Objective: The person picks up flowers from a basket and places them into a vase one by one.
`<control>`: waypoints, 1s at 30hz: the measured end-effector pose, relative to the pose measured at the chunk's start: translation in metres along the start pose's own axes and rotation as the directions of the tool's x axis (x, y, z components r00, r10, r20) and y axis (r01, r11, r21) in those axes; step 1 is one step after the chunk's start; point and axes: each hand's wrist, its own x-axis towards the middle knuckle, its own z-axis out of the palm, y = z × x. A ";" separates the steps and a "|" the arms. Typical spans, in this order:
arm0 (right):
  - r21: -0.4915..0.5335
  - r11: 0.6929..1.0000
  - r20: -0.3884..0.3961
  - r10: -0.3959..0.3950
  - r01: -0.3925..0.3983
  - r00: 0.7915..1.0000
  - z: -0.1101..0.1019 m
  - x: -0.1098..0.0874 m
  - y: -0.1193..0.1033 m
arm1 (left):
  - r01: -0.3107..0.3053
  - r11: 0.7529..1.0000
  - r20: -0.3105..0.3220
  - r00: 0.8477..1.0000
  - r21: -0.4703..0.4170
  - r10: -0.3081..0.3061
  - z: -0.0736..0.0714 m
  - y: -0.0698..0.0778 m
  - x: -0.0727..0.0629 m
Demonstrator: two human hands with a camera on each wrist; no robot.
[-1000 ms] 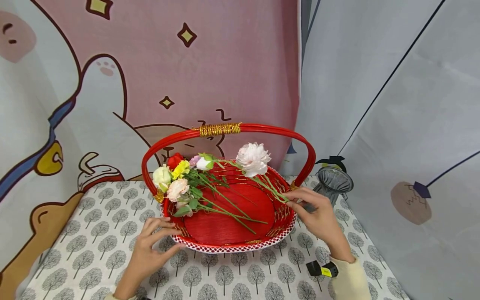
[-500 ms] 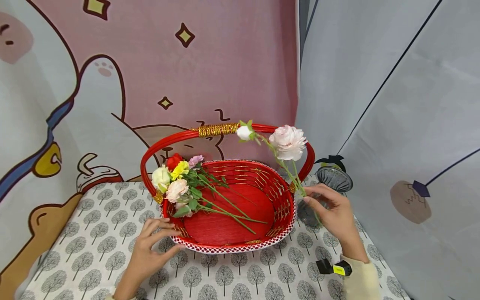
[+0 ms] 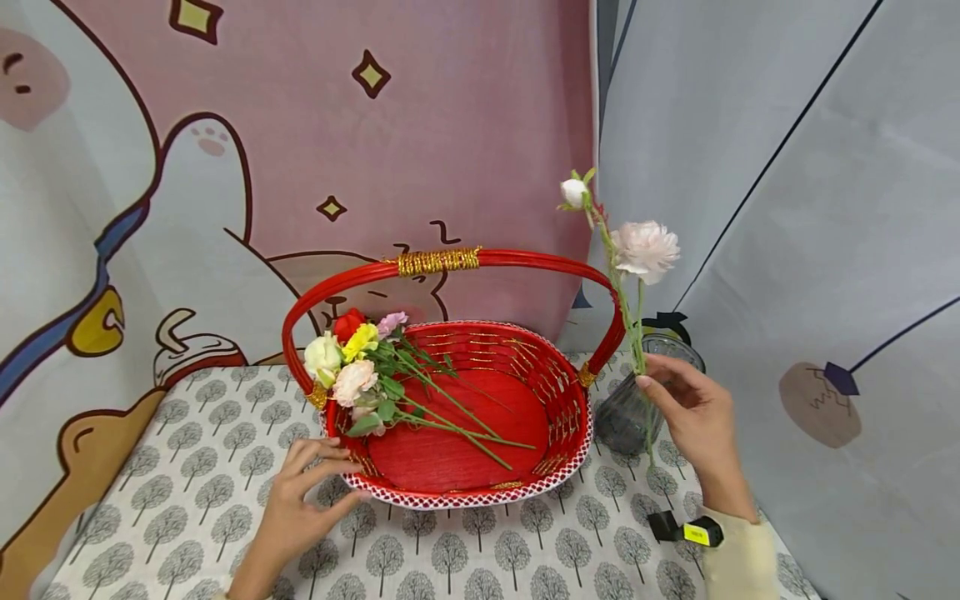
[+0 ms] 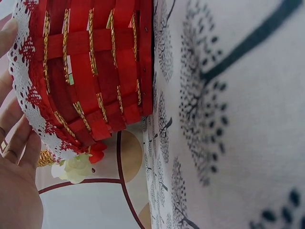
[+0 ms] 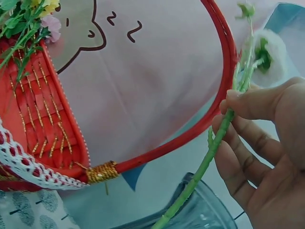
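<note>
My left hand [image 3: 303,492] holds the near left rim of a red woven basket [image 3: 450,467], thumb at its front edge and fingers over the lace trim [image 4: 24,95]. My right hand [image 3: 697,417] pinches a green stem [image 5: 205,164] between thumb and fingers, right of the basket. That stem carries a pale pink peony [image 3: 647,250] and a small white bud [image 3: 573,193], both upright above the hand. Its lower end hangs in front of a grey glass vase [image 3: 626,417], whose rim is partly hidden by the hand.
Several artificial flowers [image 3: 354,379] lie in the left of the basket, red, yellow, cream, peach and lilac, stems pointing right. An arched red handle [image 3: 540,260] spans the basket. A tree-print cloth [image 3: 450,558] covers the table, with printed curtains [image 3: 465,125] behind.
My right hand has lifted the peony stem out of the basket and carried it right, past the handle to the vase, turning it upright. The left hand has stayed at the rim.
</note>
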 end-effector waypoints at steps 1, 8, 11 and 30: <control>0.005 1.000 -0.009 0.008 -0.007 1.000 -0.001 0.001 -0.001 | 0.000 1.000 -0.001 1.000 -0.001 0.000 0.000 0.000 0.000; 0.038 0.998 -0.082 0.062 -0.060 0.995 -0.010 0.012 -0.006 | -0.001 1.000 -0.005 1.000 0.003 0.001 0.000 0.000 0.000; 0.026 0.998 -0.100 0.066 -0.063 0.993 -0.015 0.017 -0.009 | -0.001 1.000 -0.006 1.000 0.002 0.001 0.000 0.000 0.000; 0.175 0.984 -0.150 0.051 -0.024 0.987 -0.038 0.066 -0.029 | 0.012 1.000 0.006 1.000 0.007 -0.012 -0.001 0.004 0.002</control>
